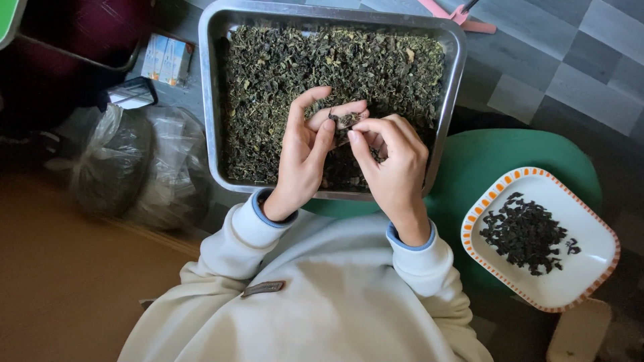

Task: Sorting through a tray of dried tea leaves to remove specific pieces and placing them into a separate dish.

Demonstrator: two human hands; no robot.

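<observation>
A steel tray point(208, 100) holds a thick layer of dried green-brown leaves point(288, 67). Both hands are raised over the tray's near half. My left hand point(302, 151) cups a few leaves in its palm and pinches a small dark leaf piece point(347, 120) between thumb and fingertips. My right hand point(392, 157) meets it from the right, fingertips closed on the same piece. A white square plate with an orange-dashed rim point(590, 285) sits to the right on a green stool point(483, 161), carrying a pile of darker sorted leaves point(526, 231).
A clear plastic bag point(134, 164) lies on the floor left of the tray. A small box point(168, 59) and a dark rectangular object point(131, 92) sit beyond it. A pink tool point(463, 17) lies on grey floor tiles at the top right.
</observation>
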